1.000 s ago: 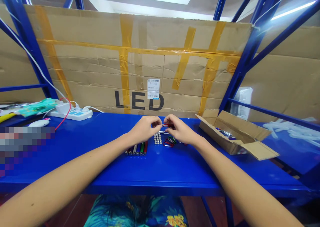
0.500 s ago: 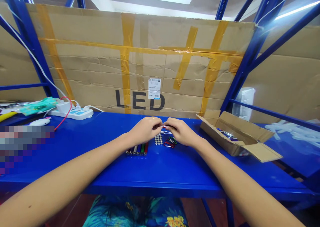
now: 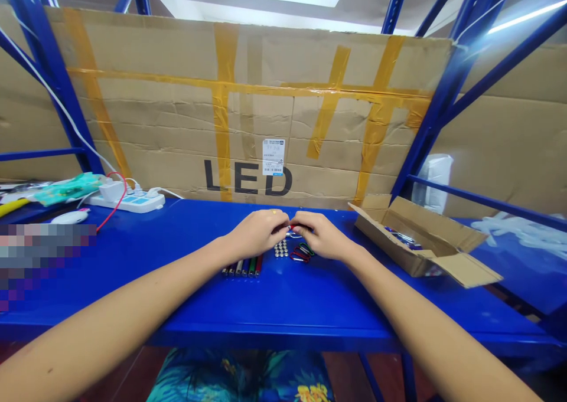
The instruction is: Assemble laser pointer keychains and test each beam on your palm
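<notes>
**Inspector:** Where is the piece, and how is it held?

**Handler:** The red piece (image 3: 293, 228) is between my two hands, above the table (image 3: 287, 298), on the back-edge side of the loose items. My right hand (image 3: 321, 232) pinches it between thumb and fingers; the fingertips of my left hand (image 3: 259, 231) grip the opposite end. Most of it is covered, so I cannot certify its full shape, nor whether it is one part or two.

**Inspector:** Which step is in hand?

**Handler:** In my judgement, two-handed fingertip work on that single piece.

**Inspector:** What does the next move call for?

**Handler:** By my assessment, a firm right pinch, a lighter left one, and both ends kept in line. A slip could drop it among the items below.

**Inspector:** Surroundings?

**Handler:** Toward the front edge, rows of silver discs (image 3: 281, 249); right of them, a red carabiner (image 3: 300, 259) and a green carabiner (image 3: 309, 249). Left of the discs, a row of tubes (image 3: 245, 268), partly hidden by my left hand. Toward the table's right end, a carton (image 3: 398, 249), flaps splayed. Along the back edge, toward the left corner, a power strip (image 3: 144, 202).
</notes>
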Motion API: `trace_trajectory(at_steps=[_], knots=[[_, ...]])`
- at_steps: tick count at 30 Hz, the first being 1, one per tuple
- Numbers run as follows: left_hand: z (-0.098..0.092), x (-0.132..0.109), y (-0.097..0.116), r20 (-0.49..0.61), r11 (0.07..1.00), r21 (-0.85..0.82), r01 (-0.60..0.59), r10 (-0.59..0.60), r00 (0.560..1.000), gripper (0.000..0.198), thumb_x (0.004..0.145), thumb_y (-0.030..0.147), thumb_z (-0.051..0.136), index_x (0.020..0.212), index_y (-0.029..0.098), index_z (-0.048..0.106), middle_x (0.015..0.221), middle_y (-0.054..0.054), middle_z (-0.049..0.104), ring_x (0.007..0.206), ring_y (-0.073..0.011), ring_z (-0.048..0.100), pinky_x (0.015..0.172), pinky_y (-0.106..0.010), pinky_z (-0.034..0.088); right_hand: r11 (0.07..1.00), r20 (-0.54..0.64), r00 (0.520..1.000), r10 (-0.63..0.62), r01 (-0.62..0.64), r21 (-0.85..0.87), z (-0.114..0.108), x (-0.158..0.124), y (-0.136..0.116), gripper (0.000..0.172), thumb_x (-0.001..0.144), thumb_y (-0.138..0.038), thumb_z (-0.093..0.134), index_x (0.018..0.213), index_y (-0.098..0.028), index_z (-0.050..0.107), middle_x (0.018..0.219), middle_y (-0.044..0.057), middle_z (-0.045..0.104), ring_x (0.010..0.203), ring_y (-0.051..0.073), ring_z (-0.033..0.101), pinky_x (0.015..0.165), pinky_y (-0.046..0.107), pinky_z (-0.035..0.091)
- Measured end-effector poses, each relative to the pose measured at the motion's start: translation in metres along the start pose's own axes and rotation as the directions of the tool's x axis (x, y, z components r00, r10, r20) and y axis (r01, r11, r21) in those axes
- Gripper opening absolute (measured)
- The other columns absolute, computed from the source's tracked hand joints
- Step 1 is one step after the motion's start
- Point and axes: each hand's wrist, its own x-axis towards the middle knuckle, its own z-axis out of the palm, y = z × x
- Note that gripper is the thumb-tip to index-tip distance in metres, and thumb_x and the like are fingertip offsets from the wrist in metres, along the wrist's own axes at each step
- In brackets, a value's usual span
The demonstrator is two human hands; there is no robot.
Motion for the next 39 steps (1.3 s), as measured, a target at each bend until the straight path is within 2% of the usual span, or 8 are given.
trace_trajectory(at_steps=[6, 15, 21, 24, 28, 31, 35, 39], knots=[[0.000, 0.000, 0.002, 0.038, 1.000, -0.013, 0.002, -0.001, 0.999, 0.013, 0.088, 0.019, 0.049, 0.084, 0.016, 0.061, 0.083, -0.005, 0.065, 0.075, -0.0177, 0.059, 0.070, -0.030, 0.044, 0.994, 0.062, 0.992, 0.106, -0.108, 0.021, 0.000, 0.000, -0.006, 0.010, 0.089, -0.018, 0.050, 0.084, -0.016, 0.059, 0.079, 0.004, 0.062, 0.072, 0.015, 0.053, 0.068, 0.028, 0.040], [0.001, -0.001, 0.000, 0.057, 0.999, 0.025, -0.041, 0.040, 0.998, 0.015, 0.090, 0.020, 0.047, 0.086, 0.016, 0.061, 0.085, -0.006, 0.066, 0.077, -0.0183, 0.060, 0.071, -0.030, 0.044, 0.994, -0.019, 0.995, 0.095, -0.094, 0.054, 0.003, -0.002, -0.001, 0.010, 0.079, -0.011, 0.055, 0.077, -0.018, 0.048, 0.072, -0.001, 0.051, 0.066, 0.013, 0.044, 0.062, 0.025, 0.035], [0.001, -0.001, 0.002, 0.060, 0.999, 0.023, -0.035, 0.033, 0.998, 0.015, 0.088, 0.022, 0.048, 0.084, 0.016, 0.061, 0.082, -0.005, 0.065, 0.072, -0.0172, 0.059, 0.066, -0.029, 0.042, 0.983, 0.036, 0.990, 0.133, -0.136, 0.120, -0.001, -0.001, -0.001, 0.009, 0.080, -0.018, 0.060, 0.074, -0.017, 0.053, 0.067, -0.002, 0.052, 0.061, 0.012, 0.044, 0.058, 0.025, 0.035], [-0.001, 0.001, -0.001, 0.027, 0.995, -0.097, 0.033, -0.031, 0.999, 0.012, 0.084, 0.020, 0.051, 0.081, 0.016, 0.062, 0.076, -0.003, 0.066, 0.068, -0.0150, 0.058, 0.064, -0.028, 0.042, 0.986, 0.058, 0.990, 0.126, -0.132, 0.106, -0.004, 0.001, -0.004, 0.006, 0.081, -0.022, 0.062, 0.083, -0.017, 0.060, 0.077, 0.001, 0.060, 0.070, 0.014, 0.052, 0.066, 0.028, 0.042], [-0.008, 0.006, -0.012, -0.097, 0.926, -0.346, 0.153, -0.197, 0.976, 0.008, 0.079, 0.020, 0.056, 0.079, 0.017, 0.064, 0.078, -0.002, 0.068, 0.072, -0.0144, 0.061, 0.067, -0.027, 0.045, 0.977, -0.142, 0.970, 0.196, -0.181, 0.112, -0.013, 0.004, -0.002, 0.035, 0.077, -0.032, 0.069, 0.108, -0.018, 0.059, 0.106, 0.009, 0.063, 0.091, 0.020, 0.059, 0.081, 0.034, 0.047], [-0.013, 0.008, -0.021, -0.187, 0.810, -0.552, 0.198, -0.351, 0.918, 0.006, 0.074, 0.021, 0.060, 0.071, 0.016, 0.062, 0.090, -0.006, 0.071, 0.085, -0.0182, 0.064, 0.076, -0.032, 0.049, 0.948, -0.293, 0.901, 0.319, -0.299, 0.112, -0.023, 0.003, 0.002, 0.022, 0.083, -0.033, 0.059, 0.097, -0.016, 0.059, 0.089, 0.006, 0.063, 0.077, 0.017, 0.057, 0.072, 0.032, 0.046], [-0.013, 0.011, -0.031, -0.215, 0.580, -0.800, 0.156, -0.518, 0.828, 0.016, 0.069, 0.020, 0.062, 0.057, 0.015, 0.053, 0.086, -0.010, 0.071, 0.086, -0.0212, 0.067, 0.082, -0.040, 0.052, 0.934, 0.032, 0.935, 0.354, -0.355, 0.048, -0.028, 0.000, -0.001, 0.020, 0.085, -0.033, 0.053, 0.078, -0.016, 0.062, 0.068, 0.001, 0.060, 0.062, 0.013, 0.050, 0.058, 0.026, 0.039], [-0.013, 0.013, -0.037, -0.168, 0.294, -0.955, 0.033, -0.631, 0.758, 0.023, 0.066, 0.020, 0.065, 0.054, 0.015, 0.046, 0.075, -0.007, 0.068, 0.081, -0.0215, 0.067, 0.081, -0.045, 0.054, 0.926, 0.370, 0.861, 0.348, -0.376, 0.006, -0.023, -0.002, -0.006, 0.019, 0.081, -0.031, 0.057, 0.076, -0.016, 0.067, 0.063, 0.000, 0.062, 0.056, 0.012, 0.050, 0.053, 0.024, 0.036]])
